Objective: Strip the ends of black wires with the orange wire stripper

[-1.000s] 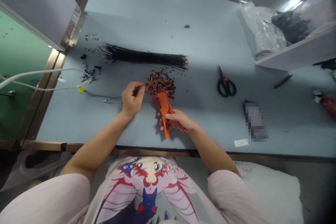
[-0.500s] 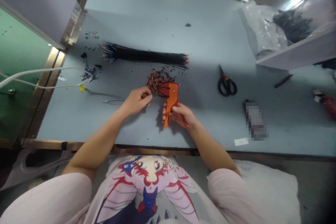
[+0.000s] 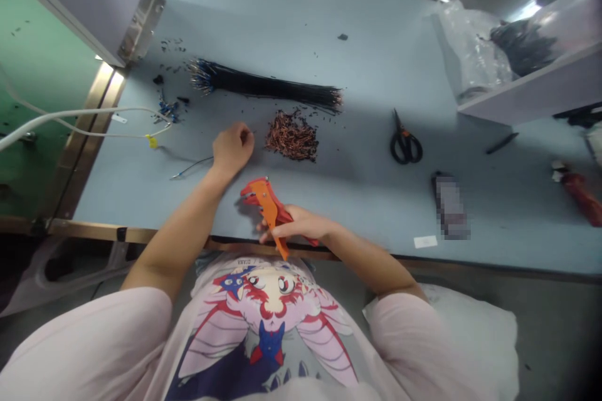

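My left hand (image 3: 232, 149) is closed on a thin black wire (image 3: 190, 168), whose blue-tipped end sticks out to the left. My right hand (image 3: 297, 225) grips an orange and red hand tool (image 3: 269, 203) near the table's front edge, its jaws pointing up and left. To the right of my left hand lies a pile of short copper-coloured and black scraps (image 3: 292, 136). Behind the pile stretches a long bundle of black wires (image 3: 273, 84), with blue terminals at its left end and copper ends at its right.
Black scissors (image 3: 406, 144), a phone (image 3: 450, 207), a pen (image 3: 502, 143) and a white label (image 3: 425, 242) lie to the right. At the left are loose blue terminals (image 3: 168, 109) and a white cable (image 3: 84, 112). Plastic bags (image 3: 475, 53) rest at the back right.
My right hand has drawn the orange tool back toward me and left, away from the scrap pile. My left hand has moved up and left with the wire. The view has shifted slightly.
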`<state>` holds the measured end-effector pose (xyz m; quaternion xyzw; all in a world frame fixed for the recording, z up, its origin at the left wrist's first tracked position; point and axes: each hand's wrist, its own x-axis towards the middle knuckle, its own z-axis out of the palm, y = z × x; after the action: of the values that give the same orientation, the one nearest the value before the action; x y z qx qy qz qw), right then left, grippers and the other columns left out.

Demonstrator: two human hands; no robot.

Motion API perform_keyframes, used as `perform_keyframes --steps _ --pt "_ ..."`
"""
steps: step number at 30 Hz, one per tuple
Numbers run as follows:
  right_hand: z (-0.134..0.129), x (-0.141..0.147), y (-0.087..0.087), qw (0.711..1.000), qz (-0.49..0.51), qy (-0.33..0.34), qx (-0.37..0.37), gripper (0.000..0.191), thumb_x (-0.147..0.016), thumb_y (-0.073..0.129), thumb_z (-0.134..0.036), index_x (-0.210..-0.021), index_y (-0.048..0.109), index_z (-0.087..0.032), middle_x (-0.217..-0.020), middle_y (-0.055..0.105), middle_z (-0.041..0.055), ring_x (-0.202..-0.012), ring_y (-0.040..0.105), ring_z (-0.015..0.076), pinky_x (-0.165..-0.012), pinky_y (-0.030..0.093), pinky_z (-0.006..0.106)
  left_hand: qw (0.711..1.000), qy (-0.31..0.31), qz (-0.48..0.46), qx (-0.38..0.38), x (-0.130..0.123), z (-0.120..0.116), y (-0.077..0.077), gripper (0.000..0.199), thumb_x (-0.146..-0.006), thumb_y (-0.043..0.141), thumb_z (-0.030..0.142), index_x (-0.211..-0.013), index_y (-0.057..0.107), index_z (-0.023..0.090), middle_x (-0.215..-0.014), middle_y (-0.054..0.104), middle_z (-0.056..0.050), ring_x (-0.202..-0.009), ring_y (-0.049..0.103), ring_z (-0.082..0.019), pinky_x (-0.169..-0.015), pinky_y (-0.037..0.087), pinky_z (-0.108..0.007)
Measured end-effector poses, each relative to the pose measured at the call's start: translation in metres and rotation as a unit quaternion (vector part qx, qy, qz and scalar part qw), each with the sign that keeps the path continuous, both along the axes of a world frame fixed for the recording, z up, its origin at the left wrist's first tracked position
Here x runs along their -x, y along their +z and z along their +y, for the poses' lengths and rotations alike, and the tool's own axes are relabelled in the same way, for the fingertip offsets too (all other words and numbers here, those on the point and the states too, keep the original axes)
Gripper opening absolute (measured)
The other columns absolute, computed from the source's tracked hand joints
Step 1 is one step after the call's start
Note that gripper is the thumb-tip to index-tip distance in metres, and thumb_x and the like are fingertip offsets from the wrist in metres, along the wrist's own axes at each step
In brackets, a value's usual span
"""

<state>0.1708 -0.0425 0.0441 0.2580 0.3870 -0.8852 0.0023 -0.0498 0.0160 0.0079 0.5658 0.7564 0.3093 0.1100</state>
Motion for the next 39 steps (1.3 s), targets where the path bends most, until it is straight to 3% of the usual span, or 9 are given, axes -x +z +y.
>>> perform_keyframes --steps 5,7,10,15,18,22,26,33,39 --pt "0.035 -0.006 -0.004 0.932 -0.025 -0.313 -0.180 0.050 -0.061 0.080 -0.030 -0.103 0.054 -0.018 -0.103 0.064 0.0083 -0.094 0.064 0.0224 -0.080 0.055 0.039 0.999 0.002 -0.014 -0.049 0.001 0.000 -0.002 0.010 -0.078 0.052 0.026 -0.074 0.060 0.021 -0.067 0.062 -0.004 -0.065 0.054 -0.017 -0.059 0.035 -0.026" --pt "0.046 -0.019 0.004 0.917 -0.007 -0.355 -0.179 0.048 -0.064 0.078 -0.033 -0.104 0.054 -0.021 -0.109 0.062 0.0083 -0.093 0.063 0.0225 -0.078 0.056 0.040 0.999 -0.003 -0.015 -0.052 -0.001 0.000 -0.003 0.010 -0.077 0.052 0.026 -0.075 0.060 0.022 -0.068 0.063 -0.004 -0.065 0.054 -0.017 -0.057 0.034 -0.026" --pt "0.040 -0.034 0.014 0.946 0.019 -0.304 -0.111 0.043 -0.066 0.076 -0.033 -0.101 0.055 -0.020 -0.102 0.065 0.0073 -0.084 0.066 0.0216 -0.075 0.056 0.040 0.999 -0.014 -0.011 -0.035 -0.004 0.001 -0.003 0.010 -0.078 0.052 0.026 -0.076 0.060 0.022 -0.071 0.064 -0.004 -0.065 0.055 -0.018 -0.057 0.033 -0.027" --pt "-0.004 -0.025 0.006 0.998 0.010 -0.025 0.055 0.042 -0.070 0.074 -0.035 -0.101 0.055 -0.014 -0.100 0.068 0.0131 -0.085 0.069 0.0248 -0.065 0.057 0.034 0.999 -0.025 -0.019 -0.019 -0.007 0.000 -0.001 0.009 -0.078 0.052 0.027 -0.076 0.060 0.022 -0.072 0.063 -0.005 -0.067 0.056 -0.019 -0.059 0.034 -0.028" --pt "-0.009 -0.014 -0.001 0.998 -0.026 0.056 0.024 0.040 -0.071 0.073 -0.037 -0.099 0.058 -0.012 -0.105 0.067 0.0133 -0.095 0.066 0.0235 -0.069 0.055 0.030 0.999 -0.028 -0.020 -0.026 -0.007 -0.001 -0.001 0.009 -0.078 0.053 0.027 -0.076 0.060 0.022 -0.071 0.064 -0.005 -0.066 0.055 -0.018 -0.059 0.034 -0.027" --pt "0.022 -0.013 -0.001 0.962 -0.071 -0.173 -0.197 0.044 -0.064 0.078 -0.034 -0.100 0.060 -0.017 -0.113 0.063 0.0085 -0.107 0.058 0.0225 -0.085 0.052 0.033 0.999 -0.026 -0.025 -0.024 -0.006 -0.001 0.001 0.008 -0.078 0.054 0.024 -0.076 0.061 0.022 -0.072 0.065 -0.005 -0.066 0.055 -0.018 -0.058 0.034 -0.027" --pt "0.043 -0.026 0.005 0.923 -0.016 -0.345 -0.169 0.039 -0.069 0.073 -0.038 -0.101 0.057 -0.021 -0.116 0.061 0.0095 -0.111 0.057 0.0271 -0.079 0.056 0.039 0.999 -0.025 -0.038 -0.006 -0.006 0.000 0.002 0.006 -0.078 0.055 0.023 -0.077 0.061 0.022 -0.075 0.065 -0.005 -0.066 0.056 -0.019 -0.059 0.036 -0.028" --pt "0.027 -0.030 -0.004 0.960 -0.009 -0.277 -0.050 0.037 -0.068 0.073 -0.030 -0.099 0.057 -0.017 -0.092 0.065 0.0058 -0.078 0.066 0.0208 -0.067 0.058 0.038 0.999 -0.028 -0.045 -0.012 -0.009 -0.001 0.000 0.008 -0.077 0.054 0.022 -0.079 0.062 0.022 -0.074 0.065 -0.005 -0.067 0.057 -0.019 -0.060 0.036 -0.029" --pt "0.048 -0.019 -0.002 0.958 0.053 -0.261 -0.104 0.040 -0.069 0.074 -0.026 -0.104 0.057 -0.019 -0.091 0.062 0.0036 -0.084 0.065 0.0189 -0.077 0.056 0.037 0.989 -0.075 -0.100 -0.084 -0.011 -0.004 0.005 0.011 -0.079 0.054 0.022 -0.080 0.065 0.021 -0.072 0.065 -0.002 -0.064 0.055 -0.015 -0.060 0.039 -0.027"
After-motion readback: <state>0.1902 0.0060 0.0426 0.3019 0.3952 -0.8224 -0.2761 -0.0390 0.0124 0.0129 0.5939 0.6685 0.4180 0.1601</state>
